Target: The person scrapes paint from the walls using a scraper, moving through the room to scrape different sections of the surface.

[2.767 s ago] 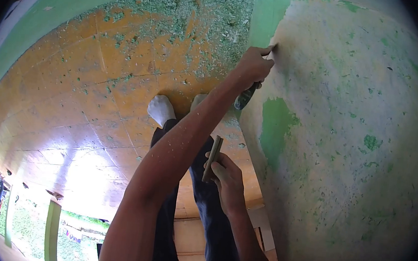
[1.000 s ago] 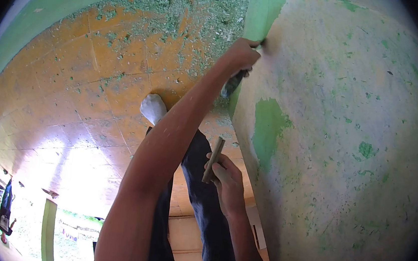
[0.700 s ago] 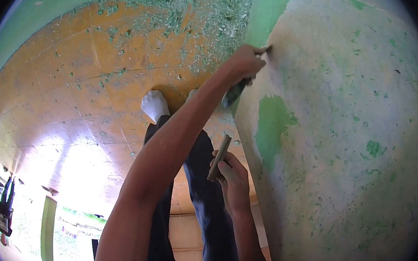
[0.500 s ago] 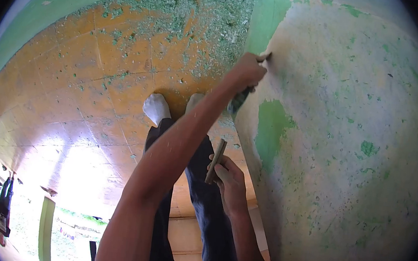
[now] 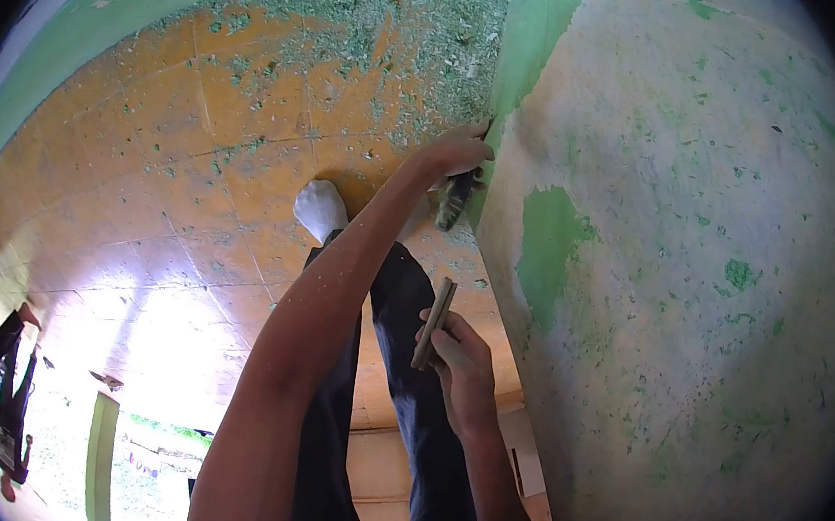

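My left hand (image 5: 458, 156) reaches across to the green strip at the wall's edge, its fingers closed round a hand tool with a dark, mottled handle (image 5: 455, 202). The handle points down out of the fist; the working end is hidden by the hand and wall. Lower down, my right hand (image 5: 464, 355) grips a short, flat, grey-brown bar (image 5: 434, 324) between thumb and fingers, away from the wall. The wall (image 5: 656, 284) on the right is mostly bare and pale, with a green paint patch (image 5: 546, 258) and small green flecks.
Orange floor tiles (image 5: 248, 144) carry green paint flakes (image 5: 398, 48), thickest at the far end. My foot in a white sock (image 5: 320, 209) stands on the tiles near the wall. Bright daylight enters at the lower left, beside dark shapes and a pale green post (image 5: 101, 461).
My left hand with the dark-handled tool has moved left and slightly down, from the bare plaster to the green strip. My right hand holds the bar almost still.
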### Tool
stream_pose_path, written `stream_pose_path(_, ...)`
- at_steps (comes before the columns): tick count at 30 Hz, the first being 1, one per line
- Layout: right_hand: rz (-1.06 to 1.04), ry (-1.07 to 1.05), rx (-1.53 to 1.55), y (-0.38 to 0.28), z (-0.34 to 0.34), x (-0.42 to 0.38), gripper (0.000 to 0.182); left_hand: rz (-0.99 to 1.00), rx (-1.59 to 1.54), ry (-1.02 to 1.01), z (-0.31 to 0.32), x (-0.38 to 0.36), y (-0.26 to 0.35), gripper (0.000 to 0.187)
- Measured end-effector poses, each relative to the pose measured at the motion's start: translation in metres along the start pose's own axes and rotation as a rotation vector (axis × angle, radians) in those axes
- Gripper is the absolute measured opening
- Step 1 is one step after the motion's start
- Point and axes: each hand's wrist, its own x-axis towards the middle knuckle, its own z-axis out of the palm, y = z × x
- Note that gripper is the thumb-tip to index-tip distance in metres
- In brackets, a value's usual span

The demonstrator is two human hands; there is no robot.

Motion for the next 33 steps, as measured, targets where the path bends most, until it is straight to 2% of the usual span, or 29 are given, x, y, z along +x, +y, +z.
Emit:
stream_pose_path(2,0.004,-0.047,-0.023,0.005,0.004,-0.001,0.028,0.066,-0.226,-0.065,0.001,-0.008,0.003,0.067)
stream_pose_path(5,-0.002,-0.057,-0.051,0.008,0.003,0.003,0.028,0.174,-0.082,-0.050,0.012,0.001,0.027,0.066)
stream_pose_path(9,-0.006,-0.031,-0.035,0.001,-0.003,0.003,0.028,0.124,-0.211,-0.016,0.024,-0.001,0.038,0.064)
stream_pose_path(12,0.008,-0.028,-0.046,0.002,-0.006,0.002,0.028,0.077,-0.219,-0.080,0.020,-0.017,0.043,0.061)
stream_pose_path(17,0.017,-0.038,-0.037,0.009,-0.002,0.011,0.027,0.135,-0.160,-0.010,0.001,0.034,0.028,0.057)
stream_pose_path(20,0.019,-0.013,-0.006,0.004,0.004,0.006,0.026,0.123,-0.153,0.065,0.028,-0.002,0.035,0.048)
stream_pose_path(23,-0.005,-0.037,-0.031,0.004,0.000,0.003,0.026,0.131,-0.101,0.161,0.028,0.011,0.041,0.048)
stream_pose_path(25,0.001,-0.031,-0.044,0.008,-0.003,0.007,0.026,0.123,-0.111,0.184,0.014,0.053,0.031,0.050)
stream_pose_path(27,-0.008,-0.024,-0.063,0.005,-0.010,0.012,0.027,0.144,-0.112,0.177,0.004,0.078,0.026,0.021)
stream_pose_path(29,0.002,0.008,-0.034,0.004,-0.015,0.012,0.027,0.120,-0.134,0.152,0.009,0.050,0.029,0.021)
stream_pose_path(31,0.000,0.018,-0.022,-0.003,-0.015,0.010,0.027,0.146,-0.045,0.031,0.018,0.006,0.035,0.019)
stream_pose_path(33,0.020,0.023,-0.018,0.001,-0.013,0.009,0.027,0.130,-0.068,0.093,0.021,0.016,0.028,0.018)
